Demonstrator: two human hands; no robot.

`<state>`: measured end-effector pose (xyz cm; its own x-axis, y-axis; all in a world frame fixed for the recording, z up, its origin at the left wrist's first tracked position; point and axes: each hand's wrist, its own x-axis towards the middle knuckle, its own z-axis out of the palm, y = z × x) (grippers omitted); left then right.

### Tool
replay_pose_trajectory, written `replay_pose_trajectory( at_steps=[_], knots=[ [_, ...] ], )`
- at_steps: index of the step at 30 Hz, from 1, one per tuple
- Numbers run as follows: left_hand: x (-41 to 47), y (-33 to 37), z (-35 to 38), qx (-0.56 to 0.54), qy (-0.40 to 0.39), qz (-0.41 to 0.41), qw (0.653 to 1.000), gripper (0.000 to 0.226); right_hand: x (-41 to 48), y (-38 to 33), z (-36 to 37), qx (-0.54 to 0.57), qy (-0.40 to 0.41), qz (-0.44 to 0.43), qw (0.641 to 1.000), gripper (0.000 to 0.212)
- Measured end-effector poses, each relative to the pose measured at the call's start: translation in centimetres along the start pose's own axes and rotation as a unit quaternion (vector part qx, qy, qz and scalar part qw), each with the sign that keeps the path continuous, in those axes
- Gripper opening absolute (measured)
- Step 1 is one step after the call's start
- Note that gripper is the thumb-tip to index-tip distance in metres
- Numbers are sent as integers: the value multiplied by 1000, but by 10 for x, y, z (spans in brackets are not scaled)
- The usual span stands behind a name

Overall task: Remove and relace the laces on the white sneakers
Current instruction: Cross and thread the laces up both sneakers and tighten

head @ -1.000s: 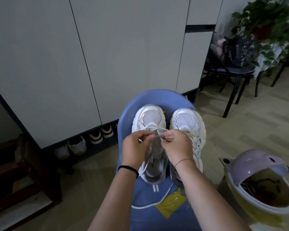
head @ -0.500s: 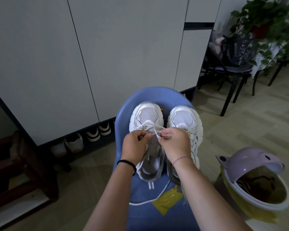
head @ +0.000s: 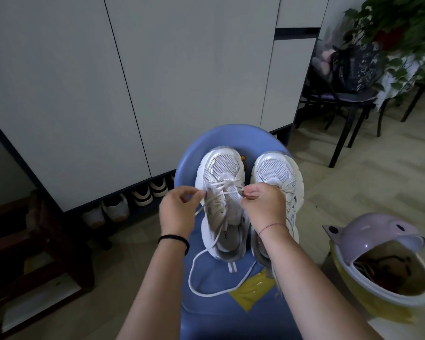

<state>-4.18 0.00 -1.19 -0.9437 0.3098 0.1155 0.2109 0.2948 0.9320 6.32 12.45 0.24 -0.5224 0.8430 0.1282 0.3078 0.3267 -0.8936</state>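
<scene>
White mesh and silver trim cover both sneakers, which stand side by side on the seat of a blue chair, toes far and heels near. The left sneaker is the one being worked on: its lace crosses only the far eyelets over the tongue, and one loose end trails off the heel and curls in a wide loop on the seat. The left grip, a bare hand with a black band at the wrist, pinches a strand of the lace between thumb and fingertips just left of the shoe. The right grip, with a thin red thread at the wrist, pinches the other strand at the shoe's right edge, fingers curled, and covers part of the right sneaker. A yellow patch marks the near seat. At near right stands a bin with a lilac lid, and pairs of shoes sit under grey cupboard doors at far left.
</scene>
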Motion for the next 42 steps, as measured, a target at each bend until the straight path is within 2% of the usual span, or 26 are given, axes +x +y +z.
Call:
replay_pose_trajectory(
  at_steps=[3,5,10,14,16,19,21,23,26,29,33,39,42],
  knots=[
    [-8,11,18,-47,-104,36,993,3,-1,0,2,2,-5,-4,1000,19],
    [-12,11,29,-55,-135,45,988,13,-1,1,1,8,-9,-3,1000,19],
    [-13,7,44,-26,-113,40,992,6,-2,2,-1,21,-10,-2,1000,19],
    [-14,11,40,-65,-126,0,990,16,-1,3,0,29,-2,0,1000,17],
    [-10,10,32,-74,-83,-33,993,15,0,4,-1,29,-3,5,1000,17],
    [1,-4,15,-84,43,-115,989,13,3,5,-2,40,-9,24,999,19],
    [4,-12,5,-85,71,-160,981,13,4,4,-1,43,-14,29,999,19],
    [2,-14,4,-48,34,-139,989,14,3,4,0,37,-13,27,999,19],
    [-2,-5,9,15,-42,-42,998,15,1,4,-2,37,-12,24,999,19],
    [-3,2,20,32,-78,34,996,12,0,3,-3,37,-14,24,999,18],
    [-5,7,28,11,-74,61,995,9,-1,3,-2,36,-17,14,999,17],
    [-7,9,37,44,-19,79,996,23,-1,4,1,23,-14,1,1000,17],
    [-11,11,40,79,-41,103,991,11,-1,3,1,24,-14,0,1000,17]
  ],
)
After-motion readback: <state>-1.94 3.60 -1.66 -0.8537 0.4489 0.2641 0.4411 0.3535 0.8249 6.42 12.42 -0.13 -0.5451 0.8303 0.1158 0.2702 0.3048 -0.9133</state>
